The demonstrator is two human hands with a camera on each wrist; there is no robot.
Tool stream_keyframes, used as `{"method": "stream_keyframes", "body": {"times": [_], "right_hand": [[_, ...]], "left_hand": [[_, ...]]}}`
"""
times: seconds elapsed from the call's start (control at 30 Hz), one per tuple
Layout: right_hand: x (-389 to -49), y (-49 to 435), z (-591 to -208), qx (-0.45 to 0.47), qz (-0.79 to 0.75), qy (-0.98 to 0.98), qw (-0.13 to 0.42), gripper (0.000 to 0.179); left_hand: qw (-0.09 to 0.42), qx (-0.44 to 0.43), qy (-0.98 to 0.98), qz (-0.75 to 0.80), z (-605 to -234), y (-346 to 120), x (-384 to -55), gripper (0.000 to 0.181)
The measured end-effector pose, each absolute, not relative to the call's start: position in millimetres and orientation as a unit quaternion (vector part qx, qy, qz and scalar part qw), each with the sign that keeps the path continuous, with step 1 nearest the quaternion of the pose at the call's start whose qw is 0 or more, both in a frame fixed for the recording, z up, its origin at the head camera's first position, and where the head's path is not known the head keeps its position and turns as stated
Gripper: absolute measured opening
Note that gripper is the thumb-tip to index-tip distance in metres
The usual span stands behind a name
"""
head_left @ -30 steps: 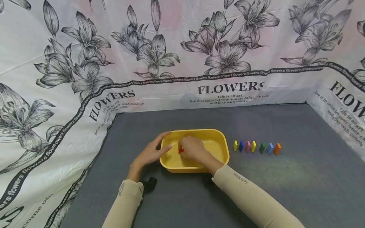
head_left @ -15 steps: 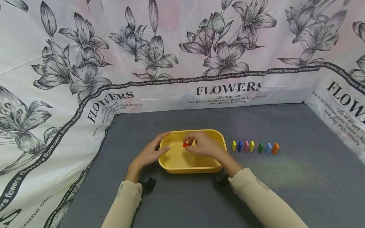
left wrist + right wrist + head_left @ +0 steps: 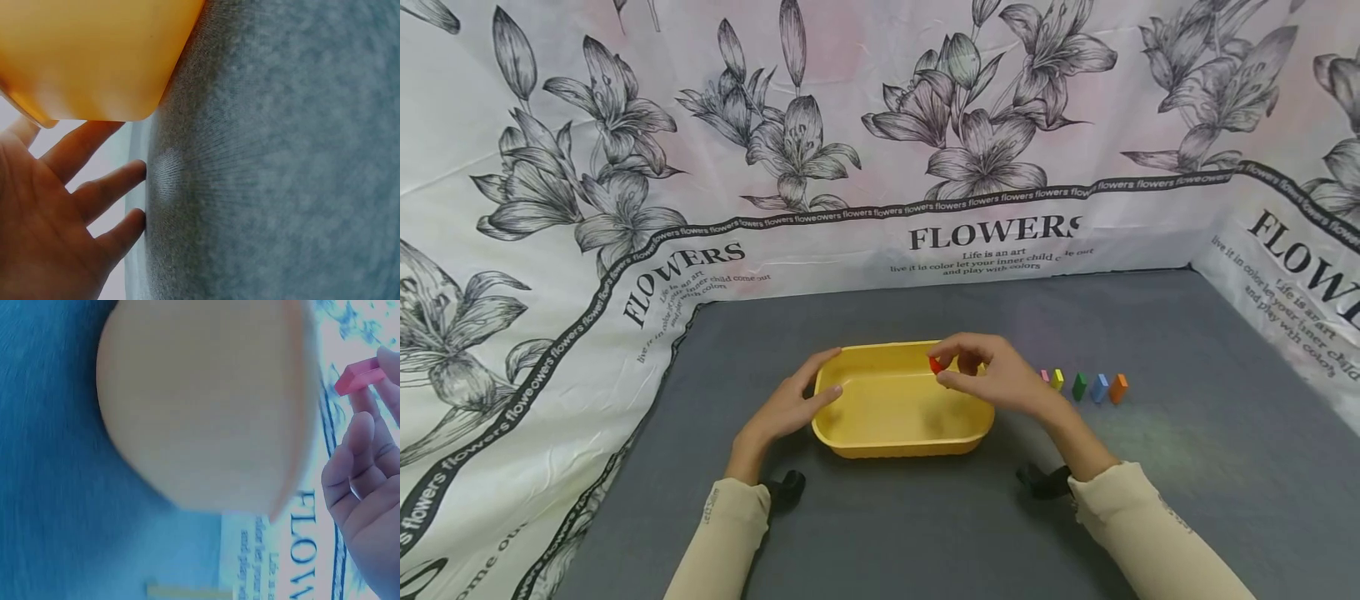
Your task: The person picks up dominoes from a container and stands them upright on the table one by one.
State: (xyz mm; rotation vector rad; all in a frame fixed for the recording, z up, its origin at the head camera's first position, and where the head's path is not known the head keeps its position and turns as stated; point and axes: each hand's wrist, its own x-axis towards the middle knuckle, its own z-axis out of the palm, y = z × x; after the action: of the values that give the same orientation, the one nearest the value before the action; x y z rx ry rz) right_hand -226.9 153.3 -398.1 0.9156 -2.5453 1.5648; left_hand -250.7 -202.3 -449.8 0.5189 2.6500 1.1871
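A yellow plastic box (image 3: pixel 902 450) stands on the grey tabletop, its inside bare where it shows. My left hand (image 3: pixel 790 404) rests on the box's left end, thumb over the rim. In the left wrist view its fingers (image 3: pixel 112 190) are spread and fairly straight, some behind the box wall. Above the box's right end, my right hand (image 3: pixel 1000 375) pinches a small red block (image 3: pixel 935 365) between thumb and fingertips. The right wrist view shows this red block (image 3: pixel 359 376) held clear of the box, the other fingers loosely bent.
Right of the box stands a row of small blocks: pink (image 3: pixel 1043 376), yellow (image 3: pixel 1057 379), green (image 3: pixel 1079 387), light blue (image 3: pixel 1099 388) and orange (image 3: pixel 1118 389). My right hand hides the row's left end. A flower-printed cloth (image 3: pixel 820 250) borders the table behind and left.
My right hand has lifted the red block from inside the box and carried it rightward to the right rim. The left hand keeps its place on the box.
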Motion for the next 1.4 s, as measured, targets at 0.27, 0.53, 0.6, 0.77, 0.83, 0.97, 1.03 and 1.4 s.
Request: {"method": "stream_keyframes", "body": {"times": [0.27,0.53,0.6,0.77,0.83,0.97,1.03,1.4], "right_hand": [[-217,203,-393,0.251,0.506,-0.825,0.030,0.027],[-204,250,-399,0.202,0.499,-0.839,0.078,0.029],[-201,262,-400,0.185,0.495,-0.844,0.094,0.029],[-197,294,-404,0.130,0.499,-0.849,0.117,0.030],[-196,309,-406,0.114,0.499,-0.849,0.130,0.030],[-191,336,-413,0.088,0.491,-0.853,0.155,0.032],[-188,347,-417,0.075,0.491,-0.854,0.156,0.032],[-186,380,-433,0.054,0.411,-0.909,0.036,0.033]], "left_hand": [[0.095,0.169,0.895,0.402,-451,-203,-250,0.063],[0.099,0.169,0.895,0.400,-452,-201,-248,0.065],[0.099,0.165,0.895,0.403,-452,-201,-249,0.064],[0.098,0.159,0.895,0.404,-452,-201,-249,0.063],[0.099,0.160,0.896,0.403,-451,-201,-250,0.063],[0.101,0.161,0.894,0.405,-450,-202,-251,0.063],[0.100,0.161,0.894,0.406,-449,-203,-251,0.063],[0.096,0.162,0.896,0.401,-451,-202,-252,0.063]]}}
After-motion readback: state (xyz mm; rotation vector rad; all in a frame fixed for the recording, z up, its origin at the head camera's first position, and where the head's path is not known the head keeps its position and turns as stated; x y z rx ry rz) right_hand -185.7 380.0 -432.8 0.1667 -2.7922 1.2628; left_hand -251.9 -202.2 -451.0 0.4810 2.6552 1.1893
